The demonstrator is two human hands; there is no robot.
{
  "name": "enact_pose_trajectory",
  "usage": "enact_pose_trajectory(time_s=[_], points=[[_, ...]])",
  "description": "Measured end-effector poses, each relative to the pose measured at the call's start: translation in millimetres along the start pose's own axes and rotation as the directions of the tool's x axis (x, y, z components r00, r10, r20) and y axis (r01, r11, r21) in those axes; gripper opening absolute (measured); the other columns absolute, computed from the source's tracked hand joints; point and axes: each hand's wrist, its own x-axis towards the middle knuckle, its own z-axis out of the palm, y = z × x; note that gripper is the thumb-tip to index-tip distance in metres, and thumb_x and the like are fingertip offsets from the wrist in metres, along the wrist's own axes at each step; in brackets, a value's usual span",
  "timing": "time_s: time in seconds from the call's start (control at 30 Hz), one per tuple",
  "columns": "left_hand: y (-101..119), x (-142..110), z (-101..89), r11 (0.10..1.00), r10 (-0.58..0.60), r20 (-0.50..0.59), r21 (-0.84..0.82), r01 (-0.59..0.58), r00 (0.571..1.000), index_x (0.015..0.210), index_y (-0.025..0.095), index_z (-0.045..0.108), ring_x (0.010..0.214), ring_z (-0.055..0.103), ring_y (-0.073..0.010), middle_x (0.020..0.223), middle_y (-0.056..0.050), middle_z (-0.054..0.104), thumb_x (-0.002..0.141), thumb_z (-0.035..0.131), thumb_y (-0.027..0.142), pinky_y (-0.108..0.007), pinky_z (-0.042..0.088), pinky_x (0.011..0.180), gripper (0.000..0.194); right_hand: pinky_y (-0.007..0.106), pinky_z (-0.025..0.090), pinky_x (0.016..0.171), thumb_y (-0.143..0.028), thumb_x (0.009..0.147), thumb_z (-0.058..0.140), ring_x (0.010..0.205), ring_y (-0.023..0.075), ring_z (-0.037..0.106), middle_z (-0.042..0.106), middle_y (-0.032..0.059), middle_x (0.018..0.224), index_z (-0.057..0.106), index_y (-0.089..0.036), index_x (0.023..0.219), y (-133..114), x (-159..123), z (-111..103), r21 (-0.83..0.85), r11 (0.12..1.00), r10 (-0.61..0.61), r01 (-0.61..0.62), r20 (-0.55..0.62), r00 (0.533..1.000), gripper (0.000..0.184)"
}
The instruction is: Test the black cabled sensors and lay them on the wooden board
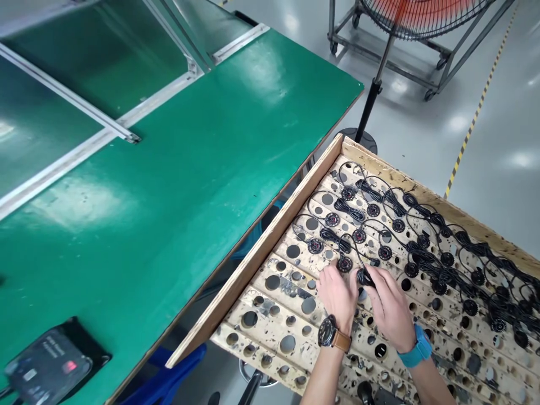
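Note:
My left hand [336, 292] has its fingers bent around the near side of a round black disc [345, 264] with a cable running from it. Its thumb lies close to a coiled black cable [363, 277], which my right hand [388, 304] pinches between thumb and fingers. Both hands are low over a wooden board [270, 332] full of round holes. Beyond them, more black discs [315, 246] and bundled cables [335, 239] lie in rows on the board. The undersides of my fingers are hidden.
A raised wooden rim [270, 242] borders the board on its left and far sides. The green table [189, 185] stands alongside, bearing a black box [50, 360] with a red light. Farther off are a floor fan [422, 17] and a wheeled metal frame [405, 67].

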Motion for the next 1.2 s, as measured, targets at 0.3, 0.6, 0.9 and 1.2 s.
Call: enact_pose_trajectory(time_s=[0.3, 0.6, 0.9, 1.2], points=[[-5.9, 3.5, 1.5, 0.995, -0.012, 0.034, 0.103, 0.009, 0.999, 0.097, 0.017, 0.056, 0.088, 0.057, -0.0291, 0.087, -0.01, 0.062, 0.095, 0.05, 0.048, -0.039, 0.041, 0.076, 0.032, 0.042, 0.054, 0.086, -0.019, 0.101, 0.034, 0.104, 0.0265, 0.062, 0.063, 0.0124, 0.123, 0.04, -0.021, 0.151, 20.7, 16.9, 2.0, -0.242, 0.97, 0.048, -0.007, 0.165, 0.985, 0.05], [-9.5, 4.8, -0.6, 0.994, 0.017, 0.022, 0.108, -0.019, 1.0, 0.093, 0.02, 0.054, 0.086, 0.055, -0.0275, 0.086, -0.008, 0.06, 0.093, 0.054, 0.043, -0.038, 0.04, 0.076, 0.023, 0.041, 0.046, 0.092, -0.004, 0.093, 0.034, 0.108, 0.0238, 0.057, 0.061, 0.0094, 0.121, 0.031, -0.026, 0.156, 13.0, 24.5, -14.3, -0.175, 0.972, -0.125, 0.159, 0.19, 0.974, 0.066], [-15.9, 5.3, 0.5, 0.987, 0.108, 0.017, 0.117, -0.109, 0.994, 0.085, 0.02, 0.055, 0.081, 0.051, -0.0252, 0.084, -0.008, 0.057, 0.089, 0.05, 0.018, -0.038, 0.039, 0.073, 0.006, 0.041, 0.043, 0.091, -0.002, 0.09, 0.037, 0.101, 0.0231, 0.055, 0.063, 0.0088, 0.114, 0.042, -0.025, 0.15, -27.2, 42.3, -5.3, -0.162, 0.957, -0.183, 0.239, 0.301, 0.936, 0.064], [-15.5, 5.9, -0.4, 0.993, 0.085, 0.018, 0.084, -0.087, 0.996, 0.089, 0.02, 0.05, 0.082, 0.051, -0.0257, 0.085, -0.007, 0.056, 0.095, 0.053, 0.047, -0.038, 0.041, 0.075, 0.028, 0.037, 0.048, 0.083, -0.003, 0.087, 0.04, 0.099, 0.0244, 0.061, 0.065, 0.0093, 0.108, 0.044, -0.02, 0.148, 13.5, 33.7, 5.4, -0.412, 0.911, 0.112, -0.003, 0.24, 0.964, 0.064]])
